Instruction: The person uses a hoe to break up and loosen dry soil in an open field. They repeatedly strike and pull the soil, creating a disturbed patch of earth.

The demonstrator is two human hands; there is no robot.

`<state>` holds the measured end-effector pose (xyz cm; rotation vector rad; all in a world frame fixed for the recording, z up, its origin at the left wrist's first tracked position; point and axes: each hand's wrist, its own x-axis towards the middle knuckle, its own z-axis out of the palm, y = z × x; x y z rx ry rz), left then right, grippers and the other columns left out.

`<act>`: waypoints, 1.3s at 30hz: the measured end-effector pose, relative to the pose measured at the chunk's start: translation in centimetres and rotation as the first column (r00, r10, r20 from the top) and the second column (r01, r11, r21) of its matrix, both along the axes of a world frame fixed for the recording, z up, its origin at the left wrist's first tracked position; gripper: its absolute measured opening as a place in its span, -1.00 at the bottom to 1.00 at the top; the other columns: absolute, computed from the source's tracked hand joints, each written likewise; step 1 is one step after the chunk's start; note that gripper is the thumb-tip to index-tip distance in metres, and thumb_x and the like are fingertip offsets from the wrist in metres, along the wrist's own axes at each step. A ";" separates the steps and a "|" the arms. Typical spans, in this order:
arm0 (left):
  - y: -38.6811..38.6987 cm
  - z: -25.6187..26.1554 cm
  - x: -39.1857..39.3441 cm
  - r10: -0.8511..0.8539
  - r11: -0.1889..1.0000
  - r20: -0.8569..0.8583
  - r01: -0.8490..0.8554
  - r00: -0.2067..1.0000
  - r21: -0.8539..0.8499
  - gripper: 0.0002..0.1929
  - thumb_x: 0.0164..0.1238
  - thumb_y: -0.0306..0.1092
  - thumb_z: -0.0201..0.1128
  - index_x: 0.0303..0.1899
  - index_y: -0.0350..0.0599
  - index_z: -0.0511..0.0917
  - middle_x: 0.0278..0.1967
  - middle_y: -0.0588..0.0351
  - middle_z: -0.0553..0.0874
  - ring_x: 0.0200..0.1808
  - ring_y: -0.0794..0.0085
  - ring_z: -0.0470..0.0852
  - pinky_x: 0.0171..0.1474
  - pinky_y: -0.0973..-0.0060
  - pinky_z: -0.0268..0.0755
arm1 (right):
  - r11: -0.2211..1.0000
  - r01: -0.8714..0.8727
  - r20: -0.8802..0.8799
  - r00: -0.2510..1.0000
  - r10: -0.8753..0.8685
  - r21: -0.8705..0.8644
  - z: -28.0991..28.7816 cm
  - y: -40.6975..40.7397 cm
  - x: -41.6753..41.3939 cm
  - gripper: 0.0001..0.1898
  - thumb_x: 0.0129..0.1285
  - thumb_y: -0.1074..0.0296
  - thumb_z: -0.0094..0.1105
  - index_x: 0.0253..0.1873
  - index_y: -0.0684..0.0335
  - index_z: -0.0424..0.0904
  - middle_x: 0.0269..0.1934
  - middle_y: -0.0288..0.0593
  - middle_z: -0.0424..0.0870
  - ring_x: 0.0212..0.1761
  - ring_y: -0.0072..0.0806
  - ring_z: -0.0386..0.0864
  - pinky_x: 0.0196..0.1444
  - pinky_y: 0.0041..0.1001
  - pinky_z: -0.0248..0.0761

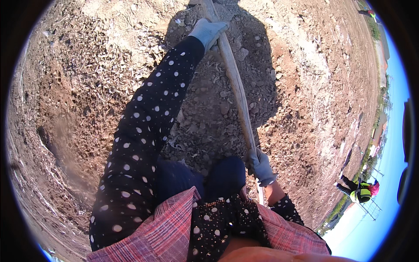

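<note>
A long, slightly bent wooden handle (236, 83) slants across the view from the top edge down to my right side. My left hand (208, 31), in a pale work glove, grips it near the top, with that arm stretched far forward. Lower down, my right hand (261, 166), gloved as well, is closed around the shaft close to my thigh. The tool's head is mostly cut off at the top edge, so its kind cannot be told. Shaded loose soil (209, 108) with clods and dry plant bits lies under the handle.
Dry leaf litter (131, 49) covers the ground to the left. Rough brown soil (294, 163) extends on the right. Farther off at the right stands a person in a yellow safety vest (361, 193). Low buildings and trees (376, 137) line the field's edge.
</note>
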<state>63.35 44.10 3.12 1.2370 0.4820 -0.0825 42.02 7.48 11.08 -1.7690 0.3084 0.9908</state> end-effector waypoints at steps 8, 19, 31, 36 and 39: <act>-18.8 -5.5 -8.0 0.090 0.992 -0.017 -0.091 0.996 -0.090 -0.65 0.33 -0.16 0.31 -0.08 -0.15 0.36 -0.38 0.14 0.57 -0.61 0.50 0.55 -0.72 0.51 0.34 | 0.957 0.278 -0.252 0.923 -0.291 -0.087 -0.8 -14.3 -12.6 -0.75 0.44 0.13 0.04 -0.27 0.17 0.43 -0.58 -0.40 0.39 -0.69 -0.68 0.28 -0.67 -0.64 0.14; -21.0 7.7 -9.7 -0.173 0.922 0.133 0.208 0.976 -0.327 -0.37 0.18 -0.25 0.47 0.12 -0.30 0.25 -0.19 0.05 0.55 -0.22 0.50 0.57 -0.19 0.48 0.54 | 0.948 0.204 -0.009 0.977 -0.213 -0.242 0.5 -17.2 -13.1 -0.47 0.25 -0.19 0.23 -0.12 0.27 0.44 -0.45 -0.36 0.51 -0.55 -0.66 0.45 -0.54 -0.63 0.32; -17.5 -5.8 2.7 0.093 0.995 0.118 -0.096 0.989 0.019 -0.68 0.30 -0.27 0.31 -0.09 -0.30 0.46 -0.35 0.08 0.62 -0.40 0.46 0.62 -0.35 0.46 0.50 | 0.973 0.151 -0.060 0.985 -0.164 -0.175 -0.6 -0.7 1.8 -0.56 0.38 -0.15 0.05 -0.21 0.19 0.44 -0.54 -0.38 0.44 -0.62 -0.69 0.36 -0.62 -0.63 0.22; -22.2 -1.1 -5.2 -0.065 0.981 -0.110 0.084 0.992 0.176 -0.54 0.25 -0.12 0.35 -0.08 -0.31 0.39 -0.33 -0.02 0.63 -0.29 0.36 0.66 -0.27 0.39 0.51 | 0.964 0.251 -0.155 0.953 -0.262 -0.086 -1.1 -7.8 -4.8 -0.56 0.40 -0.16 0.02 -0.25 0.18 0.45 -0.53 -0.41 0.43 -0.62 -0.68 0.34 -0.61 -0.64 0.19; -25.6 0.1 -11.7 -0.172 0.985 -0.189 0.166 0.967 -0.048 -0.44 0.24 -0.15 0.38 0.06 -0.30 0.29 -0.24 -0.02 0.59 -0.26 0.40 0.61 -0.23 0.41 0.50 | 0.966 0.158 -0.044 0.984 -0.171 -0.203 -0.6 -13.0 -10.4 -0.63 0.40 -0.05 0.11 -0.19 0.20 0.47 -0.50 -0.42 0.45 -0.61 -0.69 0.33 -0.57 -0.64 0.20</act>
